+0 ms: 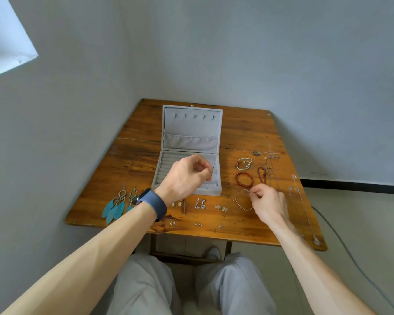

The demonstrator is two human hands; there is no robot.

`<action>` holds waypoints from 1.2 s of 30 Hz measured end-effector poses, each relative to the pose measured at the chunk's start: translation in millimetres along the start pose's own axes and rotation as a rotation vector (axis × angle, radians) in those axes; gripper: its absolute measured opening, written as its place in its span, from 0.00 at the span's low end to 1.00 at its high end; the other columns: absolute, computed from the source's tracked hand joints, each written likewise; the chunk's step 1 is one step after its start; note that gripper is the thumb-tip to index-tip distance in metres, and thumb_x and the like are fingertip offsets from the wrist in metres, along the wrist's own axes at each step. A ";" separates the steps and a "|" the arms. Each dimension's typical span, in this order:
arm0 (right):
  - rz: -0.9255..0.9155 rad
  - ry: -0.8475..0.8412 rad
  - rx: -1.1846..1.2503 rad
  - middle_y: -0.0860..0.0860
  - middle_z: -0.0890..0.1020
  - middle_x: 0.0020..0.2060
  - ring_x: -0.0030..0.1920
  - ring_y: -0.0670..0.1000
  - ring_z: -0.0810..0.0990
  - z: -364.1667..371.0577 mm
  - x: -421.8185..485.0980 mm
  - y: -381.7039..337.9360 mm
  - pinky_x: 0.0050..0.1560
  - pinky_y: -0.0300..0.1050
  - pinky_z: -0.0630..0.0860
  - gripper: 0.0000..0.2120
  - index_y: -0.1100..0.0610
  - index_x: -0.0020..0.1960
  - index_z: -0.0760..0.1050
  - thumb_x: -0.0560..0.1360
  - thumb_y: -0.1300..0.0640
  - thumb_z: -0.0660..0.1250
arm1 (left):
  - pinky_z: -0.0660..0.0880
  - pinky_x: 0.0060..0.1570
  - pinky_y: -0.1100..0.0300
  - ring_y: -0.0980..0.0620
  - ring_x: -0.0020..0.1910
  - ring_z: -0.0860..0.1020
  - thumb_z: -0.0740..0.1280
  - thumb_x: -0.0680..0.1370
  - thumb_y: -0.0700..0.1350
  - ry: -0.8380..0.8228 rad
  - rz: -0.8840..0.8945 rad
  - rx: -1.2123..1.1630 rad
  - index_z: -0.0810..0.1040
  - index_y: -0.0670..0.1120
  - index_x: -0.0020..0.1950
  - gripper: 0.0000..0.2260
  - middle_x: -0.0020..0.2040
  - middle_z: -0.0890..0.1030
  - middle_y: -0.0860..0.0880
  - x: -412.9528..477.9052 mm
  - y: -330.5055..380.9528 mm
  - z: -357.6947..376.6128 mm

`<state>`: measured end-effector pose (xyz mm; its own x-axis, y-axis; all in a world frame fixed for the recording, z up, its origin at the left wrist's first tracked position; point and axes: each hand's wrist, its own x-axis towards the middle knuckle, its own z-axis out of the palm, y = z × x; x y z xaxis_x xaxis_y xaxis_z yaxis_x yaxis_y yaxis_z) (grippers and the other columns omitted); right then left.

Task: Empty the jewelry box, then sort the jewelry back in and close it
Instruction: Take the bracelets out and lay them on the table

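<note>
Trousers [146, 287] fill the foreground beneath two bare forearms. Left hand [187, 176], a watch [151, 203] on its wrist, hovers over the open box [191, 126], fingers curled and pinching a thin piece [212, 172] above the right-hand compartments. Right hand [267, 201] pinches a fine chain [242, 205] lying on the bench [134, 160] just right of the box. Earrings [116, 205] line the near edge; bracelets [243, 178] and necklaces [262, 175] lie further right.

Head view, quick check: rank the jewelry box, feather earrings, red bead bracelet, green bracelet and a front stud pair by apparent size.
1. jewelry box, open, clearly largest.
2. feather earrings.
3. red bead bracelet and green bracelet look alike; unranked.
4. stud pair, smallest.
</note>
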<state>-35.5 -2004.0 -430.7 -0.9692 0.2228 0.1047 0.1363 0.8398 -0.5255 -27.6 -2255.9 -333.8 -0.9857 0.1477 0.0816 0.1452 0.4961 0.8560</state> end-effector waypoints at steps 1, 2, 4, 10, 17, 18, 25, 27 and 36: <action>-0.016 0.006 -0.021 0.46 0.87 0.46 0.43 0.50 0.85 0.6 -0.1 -1.0 0.44 0.35 0.72 0.05 0.49 0.52 0.83 0.77 0.54 0.70 | 0.79 0.40 0.62 0.59 0.38 0.81 0.67 0.79 0.47 -0.008 -0.003 0.000 0.79 0.51 0.47 0.02 0.38 0.84 0.55 -0.4 -0.7 1.2; -0.027 0.009 -0.040 0.46 0.87 0.47 0.43 0.50 0.85 1.6 -0.4 -2.2 0.42 0.34 0.72 0.05 0.49 0.52 0.83 0.77 0.55 0.71 | 0.78 0.38 0.64 0.61 0.37 0.80 0.68 0.79 0.48 -0.014 -0.003 0.003 0.79 0.51 0.47 0.02 0.38 0.84 0.55 -1.3 -1.5 2.6; -0.035 0.013 -0.060 0.47 0.87 0.47 0.42 0.50 0.86 2.9 -1.6 -3.1 0.41 0.32 0.70 0.05 0.50 0.52 0.83 0.77 0.55 0.71 | 0.74 0.35 0.69 0.63 0.36 0.79 0.69 0.79 0.49 -0.037 -0.006 -0.003 0.80 0.52 0.47 0.02 0.38 0.84 0.56 -3.5 -1.7 5.2; -0.067 0.034 -0.085 0.48 0.85 0.52 0.53 0.53 0.81 -8.6 -13.7 -11.8 0.52 0.43 0.73 0.10 0.51 0.57 0.82 0.77 0.52 0.71 | 0.75 0.35 0.69 0.61 0.39 0.80 0.69 0.78 0.49 -0.161 -0.020 0.004 0.80 0.54 0.47 0.02 0.38 0.84 0.57 -11.2 1.9 7.9; -0.066 -0.523 0.745 0.33 0.78 0.62 0.63 0.36 0.74 -33.3 -80.9 -41.5 0.61 0.45 0.72 0.24 0.35 0.65 0.75 0.69 0.40 0.70 | 0.75 0.35 0.65 0.62 0.35 0.78 0.69 0.80 0.44 -0.436 0.013 -0.063 0.82 0.47 0.49 0.02 0.40 0.84 0.51 -33.1 6.6 18.0; -0.065 -0.544 0.755 0.35 0.79 0.61 0.63 0.37 0.76 -32.3 -89.4 -40.1 0.62 0.47 0.73 0.21 0.37 0.64 0.76 0.71 0.40 0.70 | 0.75 0.35 0.64 0.61 0.34 0.78 0.69 0.80 0.45 -0.454 0.015 -0.060 0.82 0.47 0.50 0.03 0.40 0.84 0.50 -37.1 5.6 21.2; 0.038 -0.408 0.731 0.44 0.86 0.45 0.48 0.45 0.83 -30.4 -124.0 -4.7 0.43 0.38 0.78 0.04 0.51 0.52 0.80 0.80 0.55 0.66 | 0.73 0.36 0.68 0.63 0.37 0.78 0.68 0.79 0.47 -0.436 -0.011 0.002 0.81 0.49 0.48 0.03 0.41 0.84 0.53 -59.8 -11.2 49.6; 0.007 -0.324 0.688 0.43 0.86 0.43 0.46 0.43 0.83 -34.1 -126.2 7.1 0.44 0.33 0.76 0.03 0.50 0.50 0.80 0.79 0.56 0.68 | 0.71 0.36 0.71 0.64 0.38 0.78 0.68 0.79 0.50 -0.413 -0.004 0.077 0.79 0.54 0.46 0.03 0.42 0.82 0.56 -65.3 -16.0 62.1; -0.084 -0.098 0.311 0.33 0.82 0.43 0.48 0.34 0.77 -43.1 -116.9 38.0 0.42 0.25 0.69 0.05 0.39 0.42 0.82 0.75 0.50 0.72 | 0.81 0.45 0.55 0.55 0.45 0.80 0.66 0.77 0.53 -0.282 0.015 0.283 0.81 0.54 0.48 0.06 0.46 0.81 0.56 -66.5 -10.9 105.0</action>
<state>91.8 -1976.8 -426.6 -0.9916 0.0982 0.0848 0.0009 0.6587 -0.7524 45.4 -2181.3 -402.2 -0.9267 0.3664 -0.0839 0.2163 0.7021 0.6784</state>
